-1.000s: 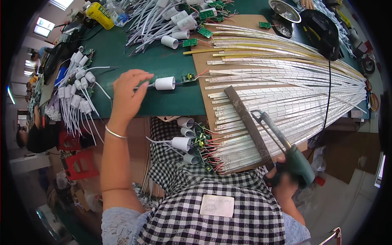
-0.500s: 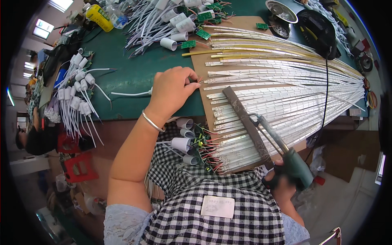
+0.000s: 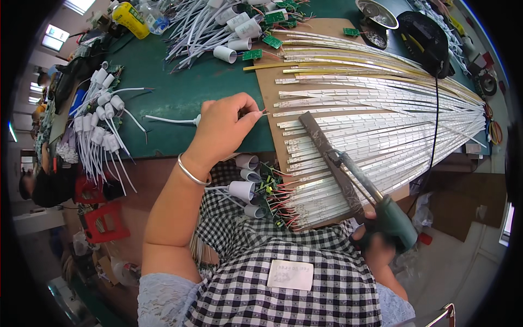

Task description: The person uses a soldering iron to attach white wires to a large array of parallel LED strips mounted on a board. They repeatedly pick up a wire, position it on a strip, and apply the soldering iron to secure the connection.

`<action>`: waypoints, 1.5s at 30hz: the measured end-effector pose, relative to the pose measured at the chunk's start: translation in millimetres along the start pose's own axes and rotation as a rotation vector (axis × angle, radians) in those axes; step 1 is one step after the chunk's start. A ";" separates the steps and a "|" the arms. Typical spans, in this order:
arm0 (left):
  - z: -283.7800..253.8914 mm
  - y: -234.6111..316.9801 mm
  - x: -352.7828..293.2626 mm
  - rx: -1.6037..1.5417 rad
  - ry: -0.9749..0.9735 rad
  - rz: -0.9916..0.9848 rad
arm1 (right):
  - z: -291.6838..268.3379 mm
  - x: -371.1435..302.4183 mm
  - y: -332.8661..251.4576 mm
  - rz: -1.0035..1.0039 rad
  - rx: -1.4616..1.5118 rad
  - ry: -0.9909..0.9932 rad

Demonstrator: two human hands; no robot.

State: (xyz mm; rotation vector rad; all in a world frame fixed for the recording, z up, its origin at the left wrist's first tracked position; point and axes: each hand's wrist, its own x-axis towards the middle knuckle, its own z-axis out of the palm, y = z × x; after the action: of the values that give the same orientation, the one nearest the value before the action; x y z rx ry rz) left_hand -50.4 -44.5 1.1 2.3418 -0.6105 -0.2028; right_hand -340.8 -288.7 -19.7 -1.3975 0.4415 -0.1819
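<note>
A: ok so what's the left hand (image 3: 224, 126) doing?
B: thumb and fingertips pinched tight on some thin wires (image 3: 264, 113), right by the left ends of the strips (image 3: 376, 103). a white cable (image 3: 171, 120) pokes out behind it over the green table (image 3: 147, 65).
A: what's under the palm?
B: hidden, can't tell.
A: and the right hand (image 3: 379, 248)?
B: bit blurry tbh, but it's wrapped around the green handle of the iron (image 3: 396, 222), just beside the checked apron (image 3: 239, 283). front end is at that dark bar (image 3: 326, 146) lying slantwise over the strips. can't tell if they touch.
A: strips are on what?
B: a brown board (image 3: 266, 87). spread out on the left, bunched on the right.
A: other stuff?
B: white holders (image 3: 241, 191) near the lap, beside green circuit boards (image 3: 269, 188). big pile (image 3: 237, 24) of holders at the far side, another bunch (image 3: 99, 122) off left. yellow bottle (image 3: 131, 20) far left, metal dish (image 3: 378, 13) far right.
</note>
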 end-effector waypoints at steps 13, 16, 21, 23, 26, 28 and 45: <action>5.1 7.4 -12.2 -0.096 0.071 0.141 | -3.6 -3.7 0.3 0.008 0.004 -0.037; 8.8 25.7 -31.4 0.034 0.053 0.210 | -5.8 -4.1 5.2 -0.011 -0.042 -0.078; 26.0 34.7 -55.6 0.033 0.046 0.313 | -16.1 -8.3 11.0 0.060 -0.192 -0.173; 25.7 37.5 -60.1 0.002 -0.011 0.292 | -16.1 -8.0 6.5 0.048 -0.198 -0.192; 28.9 38.9 -62.5 0.070 0.034 0.349 | -15.6 -7.9 5.1 0.051 -0.206 -0.207; 35.7 41.4 -63.8 0.194 0.136 0.451 | -17.3 -6.7 5.7 0.044 -0.252 -0.228; 46.9 27.7 -77.5 0.251 0.135 0.545 | -3.7 1.1 -11.4 0.275 -0.126 -0.134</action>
State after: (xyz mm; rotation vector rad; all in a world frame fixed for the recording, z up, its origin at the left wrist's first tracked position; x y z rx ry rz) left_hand -142.9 -53.0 -17.1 2.2951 -1.2291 0.2934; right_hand -339.8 -294.5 -9.2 -1.4458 0.5352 0.1657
